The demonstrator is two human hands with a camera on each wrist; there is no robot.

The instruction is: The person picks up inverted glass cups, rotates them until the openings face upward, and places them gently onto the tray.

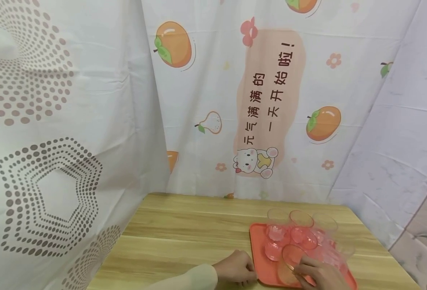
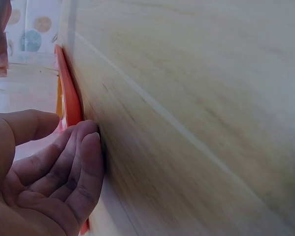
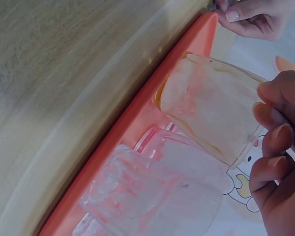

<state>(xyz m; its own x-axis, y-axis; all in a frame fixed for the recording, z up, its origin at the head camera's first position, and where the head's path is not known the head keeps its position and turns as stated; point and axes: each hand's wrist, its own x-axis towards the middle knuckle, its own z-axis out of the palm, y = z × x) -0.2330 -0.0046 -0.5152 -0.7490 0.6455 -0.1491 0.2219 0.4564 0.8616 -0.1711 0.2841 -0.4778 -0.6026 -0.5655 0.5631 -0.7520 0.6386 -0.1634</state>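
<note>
An amber-tinted clear drinking glass (image 3: 213, 98) stands at the near side of a red tray (image 1: 258, 257). My right hand (image 1: 320, 274) pinches its rim between thumb and fingers; the right wrist view shows the base at the tray floor. At the tray's near left corner, my left hand (image 1: 235, 268) has its fingers curled and holds the edge; in the left wrist view the thumb (image 2: 36, 123) and fingertips lie on either side of the red rim. Several other clear and pink glasses (image 1: 302, 231) crowd the tray, partly overlapping.
The tray lies on a wood-grain table (image 1: 184, 233), toward its right side. White curtains with printed fruit (image 1: 213, 100) hang behind the table, and a dotted curtain (image 1: 54, 161) hangs at the left.
</note>
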